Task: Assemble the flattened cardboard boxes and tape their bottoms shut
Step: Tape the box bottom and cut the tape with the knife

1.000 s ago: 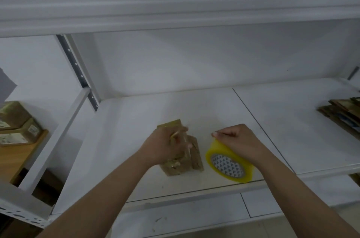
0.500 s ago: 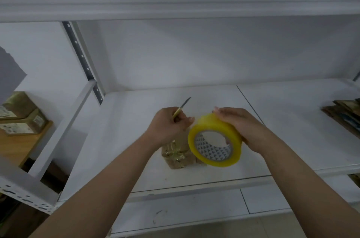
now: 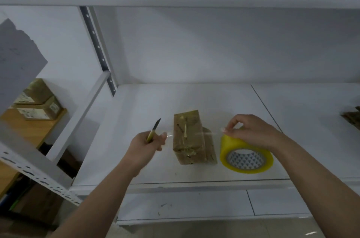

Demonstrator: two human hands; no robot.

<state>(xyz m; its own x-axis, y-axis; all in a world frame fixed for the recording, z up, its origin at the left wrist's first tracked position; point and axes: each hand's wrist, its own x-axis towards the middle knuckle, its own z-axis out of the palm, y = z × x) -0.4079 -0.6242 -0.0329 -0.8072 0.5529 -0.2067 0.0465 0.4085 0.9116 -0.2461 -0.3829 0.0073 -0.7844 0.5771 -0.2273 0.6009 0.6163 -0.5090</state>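
Left hand (image 3: 145, 145): grips a knife (image 3: 153, 130), blade up.
Right hand (image 3: 251, 130): holds the tape roll (image 3: 246, 156).
Box (image 3: 190, 139): on the shelf (image 3: 136, 120) between both hands.
Risk: the stretched tape strip (image 3: 210, 132) may sag and stick askew, or the blade nick fingers.

Dim, cool, even light; soft shadows, slightly blurred detail, wide-angle bending toward the edges.

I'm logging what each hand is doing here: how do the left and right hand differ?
The left hand grips a small knife, blade pointing up and away; the right hand holds a yellow tape roll. The left hand is left of the box; the right hand is right of it. A clear strip of tape stretches between them, across the box. Both hang above the white shelf.
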